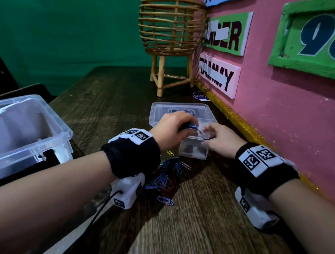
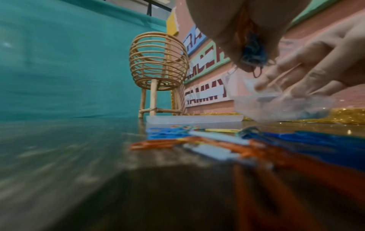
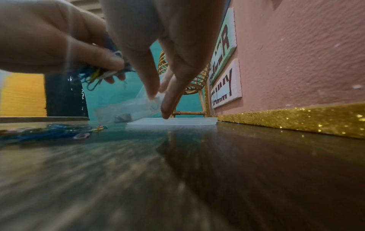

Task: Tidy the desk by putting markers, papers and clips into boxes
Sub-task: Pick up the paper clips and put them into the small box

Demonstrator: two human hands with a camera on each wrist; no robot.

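My left hand (image 1: 172,127) grips a bunch of coloured paper clips (image 1: 192,126) just above a small clear box (image 1: 193,150) near the pink wall. My right hand (image 1: 220,139) pinches that box's right rim with thumb and fingers, and the box tilts. In the left wrist view the held clips (image 2: 253,53) hang from the left hand (image 2: 247,31) over the small box (image 2: 276,109). The right wrist view shows my right hand (image 3: 168,46) on the box (image 3: 128,109). A loose pile of paper clips (image 1: 165,181) lies on the desk between my wrists.
The box's clear lid (image 1: 183,108) lies flat just behind the hands. A large clear box (image 1: 26,135) stands at the left edge of the desk. A wicker basket on legs (image 1: 169,30) stands at the back. The pink wall (image 1: 279,123) with a gold strip borders the right side.
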